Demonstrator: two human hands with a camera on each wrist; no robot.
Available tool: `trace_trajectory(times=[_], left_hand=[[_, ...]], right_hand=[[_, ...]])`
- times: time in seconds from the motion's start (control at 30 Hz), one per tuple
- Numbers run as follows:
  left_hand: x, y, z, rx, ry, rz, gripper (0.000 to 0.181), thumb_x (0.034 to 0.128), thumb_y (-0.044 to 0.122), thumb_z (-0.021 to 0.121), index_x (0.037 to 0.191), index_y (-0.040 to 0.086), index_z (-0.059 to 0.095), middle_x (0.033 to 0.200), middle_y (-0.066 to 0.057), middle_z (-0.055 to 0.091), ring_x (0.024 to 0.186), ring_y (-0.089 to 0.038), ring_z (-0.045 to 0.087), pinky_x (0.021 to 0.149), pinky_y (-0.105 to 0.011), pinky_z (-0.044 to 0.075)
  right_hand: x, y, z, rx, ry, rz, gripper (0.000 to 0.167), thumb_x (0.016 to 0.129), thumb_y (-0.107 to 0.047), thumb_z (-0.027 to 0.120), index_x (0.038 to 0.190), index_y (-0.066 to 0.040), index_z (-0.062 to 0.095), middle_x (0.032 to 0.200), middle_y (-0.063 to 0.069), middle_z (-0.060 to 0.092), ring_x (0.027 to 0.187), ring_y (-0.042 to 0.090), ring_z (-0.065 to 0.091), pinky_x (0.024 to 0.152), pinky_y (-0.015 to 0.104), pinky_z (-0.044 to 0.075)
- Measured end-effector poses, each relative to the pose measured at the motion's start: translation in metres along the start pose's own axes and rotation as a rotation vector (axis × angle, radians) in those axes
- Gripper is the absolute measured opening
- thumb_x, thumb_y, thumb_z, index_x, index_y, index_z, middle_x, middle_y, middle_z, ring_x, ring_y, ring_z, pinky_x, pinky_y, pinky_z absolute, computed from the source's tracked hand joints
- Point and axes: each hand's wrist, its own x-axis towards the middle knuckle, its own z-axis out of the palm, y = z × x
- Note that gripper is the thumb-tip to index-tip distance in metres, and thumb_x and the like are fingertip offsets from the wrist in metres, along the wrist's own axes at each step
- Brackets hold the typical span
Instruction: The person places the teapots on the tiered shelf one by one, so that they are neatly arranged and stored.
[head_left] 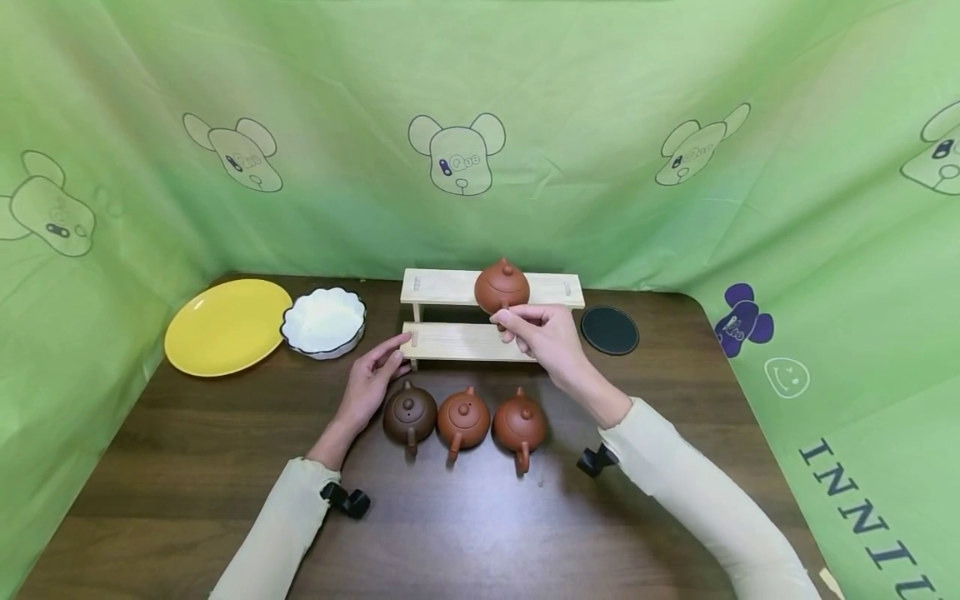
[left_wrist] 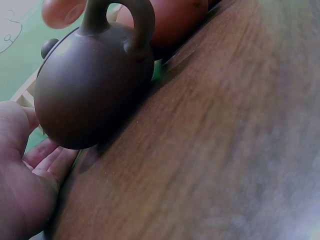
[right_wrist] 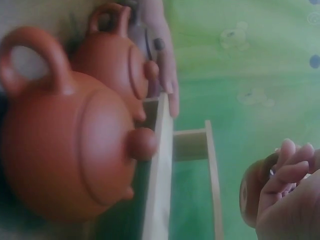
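- The raised teapot (head_left: 501, 285) is in the air, seen over the upper board (head_left: 442, 288) of the wooden stand; the right hand (head_left: 546, 342) pinches its handle (head_left: 506, 305) between thumb and fingers.
- This pot looks like stiff fired clay; I judge it rather light but fragile; the handle is a good place to hold, though the lid (head_left: 507, 269) may slide if the pot tilts.
- The left hand (head_left: 371, 385) touches the left end of the lower board (head_left: 465, 342); its fingers are extended, slightly apart.
- The dark brown pot (head_left: 409, 414), the middle pot (head_left: 463, 419) and the right pot (head_left: 519, 422) wear lids; their insides are hidden.
- The white bowl (head_left: 324, 321) shows its bare inside; the yellow plate (head_left: 228, 329) lies beside it.
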Motion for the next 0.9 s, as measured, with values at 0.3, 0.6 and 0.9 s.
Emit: trace_trajectory(times=[0.3,0.6,0.9], left_hand=[[0.0,0.0,0.0,-0.002,-0.002,-0.007,0.039,0.1159,0.001,0.055,0.154,-0.004,0.062,0.156,-0.025,0.06,0.114,-0.004,0.069,0.104,-0.026,0.065],[0.0,0.002,0.0,-0.001,-0.002,-0.012,0.039,0.1158,0.001,0.055,0.154,-0.004,0.062,0.156,-0.024,0.06,0.114,-0.004,0.07,0.104,-0.027,0.065],[0.0,0.001,0.0,0.0,-0.01,0.008,0.039,0.1158,0.0,0.054,0.154,-0.006,0.061,0.155,-0.027,0.061,0.114,-0.003,0.07,0.103,-0.027,0.065]], right_hand=[[0.025,0.002,0.013,0.033,-0.016,0.02,0.022,0.105,-0.013,0.079,0.105,0.009,0.082,0.071,-0.005,0.071,0.058,0.002,0.053,0.05,0.011,0.042],[0.041,0.007,0.034,0.079,-0.027,0.034,0.017,0.104,-0.008,0.078,0.102,0.009,0.081,0.066,-0.004,0.071,0.056,0.001,0.059,0.048,0.011,0.045],[0.05,0.014,0.047,0.08,-0.006,0.05,0.02,0.104,-0.005,0.078,0.107,0.014,0.08,0.064,-0.005,0.071,0.055,0.001,0.06,0.047,0.011,0.046]])
